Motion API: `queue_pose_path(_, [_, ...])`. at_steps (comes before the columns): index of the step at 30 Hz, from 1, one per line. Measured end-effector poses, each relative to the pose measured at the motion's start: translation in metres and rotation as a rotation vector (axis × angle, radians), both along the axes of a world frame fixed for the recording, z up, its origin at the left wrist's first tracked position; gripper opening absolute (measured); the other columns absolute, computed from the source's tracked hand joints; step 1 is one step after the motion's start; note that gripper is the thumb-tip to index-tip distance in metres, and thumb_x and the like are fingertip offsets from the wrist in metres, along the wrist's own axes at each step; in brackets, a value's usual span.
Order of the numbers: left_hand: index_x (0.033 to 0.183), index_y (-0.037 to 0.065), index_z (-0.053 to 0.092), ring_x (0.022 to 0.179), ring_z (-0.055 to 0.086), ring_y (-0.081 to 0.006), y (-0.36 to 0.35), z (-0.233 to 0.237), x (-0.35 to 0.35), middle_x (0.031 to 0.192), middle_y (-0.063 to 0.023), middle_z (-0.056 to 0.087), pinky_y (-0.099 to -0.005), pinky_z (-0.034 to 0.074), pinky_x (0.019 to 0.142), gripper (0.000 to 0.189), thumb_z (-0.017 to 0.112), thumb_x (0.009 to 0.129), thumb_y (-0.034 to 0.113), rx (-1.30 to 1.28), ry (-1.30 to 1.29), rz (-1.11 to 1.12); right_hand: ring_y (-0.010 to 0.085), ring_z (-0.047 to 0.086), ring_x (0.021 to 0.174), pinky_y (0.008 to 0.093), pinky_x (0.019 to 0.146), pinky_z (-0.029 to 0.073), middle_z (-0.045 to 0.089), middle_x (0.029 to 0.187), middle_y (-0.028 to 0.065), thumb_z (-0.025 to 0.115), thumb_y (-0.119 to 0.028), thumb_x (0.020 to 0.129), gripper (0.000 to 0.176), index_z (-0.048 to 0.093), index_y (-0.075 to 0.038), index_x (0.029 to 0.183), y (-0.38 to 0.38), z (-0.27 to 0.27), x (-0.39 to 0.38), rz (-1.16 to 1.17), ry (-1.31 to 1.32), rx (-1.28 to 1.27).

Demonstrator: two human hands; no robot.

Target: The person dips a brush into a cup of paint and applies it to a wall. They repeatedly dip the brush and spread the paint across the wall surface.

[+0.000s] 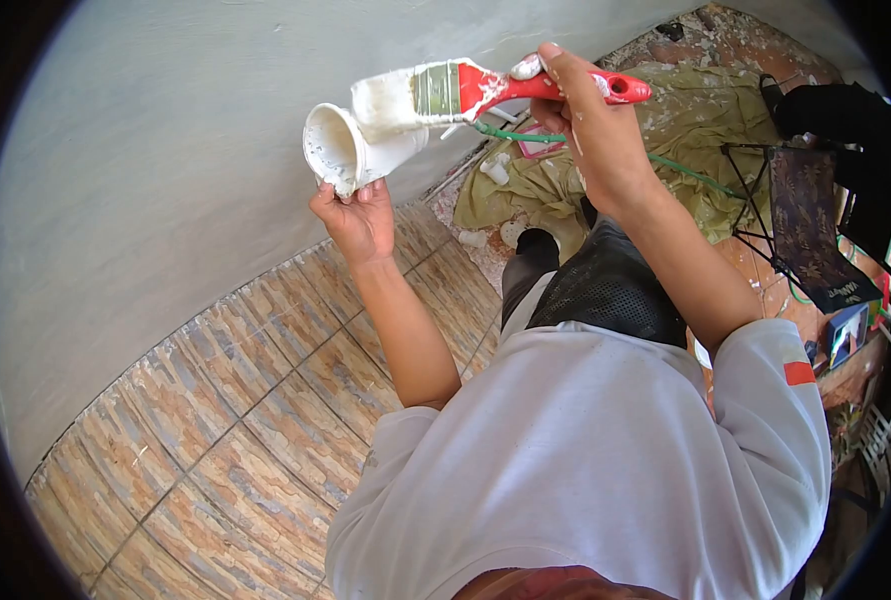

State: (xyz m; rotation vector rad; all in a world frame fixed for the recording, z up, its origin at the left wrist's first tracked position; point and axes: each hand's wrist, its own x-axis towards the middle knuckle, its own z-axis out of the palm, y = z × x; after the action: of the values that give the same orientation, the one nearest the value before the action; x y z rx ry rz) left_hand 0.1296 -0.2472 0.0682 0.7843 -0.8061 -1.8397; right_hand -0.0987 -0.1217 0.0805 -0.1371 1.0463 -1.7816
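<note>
My left hand [362,222] grips a white cup [357,150] from below, its mouth tilted toward the left. Paint smears and dark specks show inside the cup. In my right hand [587,115] is a paintbrush [485,88] with a red handle, held level with the thumb along the top. White paint coats its bristles, and spots of it mark the handle and my thumb. The bristle end overlaps the cup's rim in this view. Both things are up in front of the grey wall [165,130].
Patterned tiles [265,400] cover the floor at lower left. A paint-spotted olive drop cloth [705,110] lies beyond my legs, with a green hose [685,168] across it. To the right stands a folding chair [815,215] with dark fabric, near a blue box [847,335].
</note>
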Motion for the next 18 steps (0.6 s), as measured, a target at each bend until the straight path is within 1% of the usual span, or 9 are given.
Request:
queue_pose_path(1, [0.089,0.006,0.053,0.055,0.042,-0.0097,0.0,0.001,0.001,0.068,0.0011,0.052,-0.0263,0.041,0.064,0.02,0.048,0.084,0.025,-0.002,0.0,-0.016,0.0076,0.033,0.056,0.0238,0.057,0.028,0.049,0.067,-0.0022,0.054,-0.031,0.088,0.028,0.059,-0.005,0.08,-0.002,-0.002,-0.001,-0.03,-0.074,0.007])
queue_pose_path(5, [0.09,0.007,0.053,0.055,0.042,-0.0092,-0.001,0.002,0.006,0.069,0.0007,0.053,-0.0268,0.041,0.061,0.022,0.048,0.084,0.027,0.009,0.027,-0.079,0.0075,0.034,0.056,0.0234,0.058,0.028,0.05,0.068,-0.0024,0.054,-0.03,0.088,0.027,0.059,-0.005,0.08,-0.001,-0.014,-0.012,-0.046,-0.168,0.094])
queue_pose_path(7, [0.091,0.007,0.053,0.055,0.043,-0.0091,0.001,0.006,0.005,0.069,0.0007,0.053,-0.0269,0.041,0.061,0.022,0.048,0.084,0.027,0.012,-0.005,-0.07,0.0031,0.036,0.057,0.0204,0.054,0.03,0.044,0.063,-0.006,0.056,-0.032,0.088,0.028,0.061,-0.006,0.082,-0.001,-0.02,-0.013,-0.148,0.184,0.072])
queue_pose_path(11, [0.092,0.007,0.053,0.055,0.043,-0.009,0.002,0.008,0.003,0.067,0.0009,0.052,-0.0275,0.04,0.061,0.024,0.047,0.084,0.029,-0.017,-0.083,-0.093,0.003,0.036,0.058,0.0203,0.053,0.029,0.044,0.062,-0.0063,0.055,-0.034,0.088,0.031,0.062,-0.005,0.081,0.004,-0.023,-0.006,-0.1,0.279,0.119])
queue_pose_path(13, [0.092,0.007,0.053,0.055,0.043,-0.0089,0.003,0.008,0.002,0.067,0.0011,0.052,-0.0279,0.039,0.061,0.024,0.047,0.084,0.029,-0.025,-0.145,-0.097,0.0029,0.036,0.059,0.0203,0.053,0.029,0.044,0.063,-0.006,0.054,-0.036,0.089,0.033,0.063,-0.005,0.082,0.006,-0.018,-0.002,0.015,0.273,0.126])
queue_pose_path(14, [0.092,0.007,0.053,0.056,0.043,-0.0089,0.004,0.008,0.002,0.067,0.0012,0.052,-0.0282,0.039,0.062,0.024,0.048,0.084,0.029,-0.03,-0.212,-0.1,0.0032,0.035,0.058,0.0213,0.052,0.028,0.044,0.062,-0.0058,0.054,-0.033,0.088,0.031,0.062,-0.005,0.08,0.004,-0.013,0.001,-0.007,0.267,0.09])
queue_pose_path(15, [0.092,0.007,0.053,0.056,0.043,-0.0089,0.004,0.008,0.001,0.067,0.0012,0.052,-0.0282,0.039,0.062,0.024,0.048,0.084,0.029,-0.035,-0.206,-0.104,0.0032,0.035,0.058,0.0213,0.052,0.028,0.044,0.062,-0.0058,0.054,-0.033,0.088,0.031,0.062,-0.005,0.08,0.002,-0.01,0.001,-0.011,0.273,0.087])
queue_pose_path(17, [0.091,0.007,0.053,0.056,0.042,-0.0091,0.005,0.007,0.0,0.067,0.0014,0.051,-0.0285,0.038,0.062,0.025,0.048,0.084,0.03,-0.015,-0.213,-0.102,0.0048,0.033,0.056,0.0225,0.052,0.026,0.043,0.062,-0.0055,0.054,-0.031,0.088,0.028,0.059,-0.007,0.075,-0.002,-0.006,-0.004,0.023,0.063,0.006])
queue_pose_path(18, [0.091,0.007,0.053,0.056,0.042,-0.0091,0.004,0.005,0.001,0.067,0.0014,0.051,-0.0285,0.038,0.062,0.025,0.048,0.084,0.03,-0.022,-0.196,-0.11,0.0048,0.033,0.056,0.0225,0.052,0.026,0.043,0.062,-0.0055,0.054,-0.031,0.088,0.028,0.059,-0.007,0.075,-0.003,-0.006,-0.009,0.014,0.079,0.001])
